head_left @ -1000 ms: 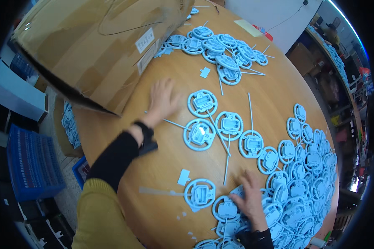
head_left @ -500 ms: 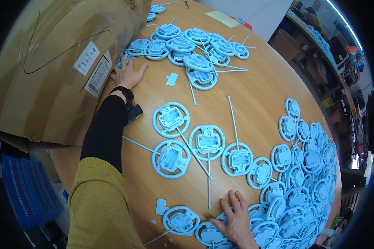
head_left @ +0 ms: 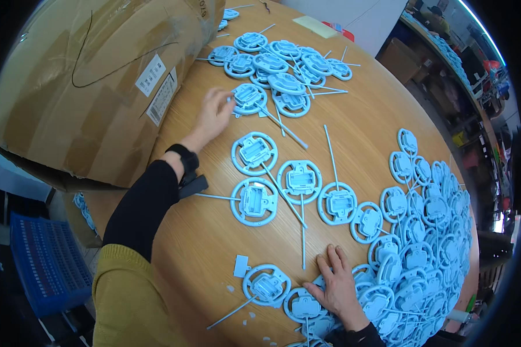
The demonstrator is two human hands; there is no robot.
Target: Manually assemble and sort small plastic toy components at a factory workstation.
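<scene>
My left hand pinches the near left rim of a light-blue plastic ring-shaped part, which resembles a small toy steering wheel with a rod. This piece lies beside the far pile, over a small flat blue cover. My right hand, fingers stretched, rests at the left edge of the large near heap, beside a ring part. Between my hands lie separate ring parts with open rectangular compartments, among them one at the upper left, one below it and one in the middle.
A big brown carton stands at the table's left edge. Heaped ring parts cover the right side. A loose cover plate lies near the front. Below left is a blue crate. A person sits far back.
My left hand has come away from the carton's edge toward the right, bringing a ring part beside the far pile. My right hand stays over the near parts. The whole view has shifted slightly.
</scene>
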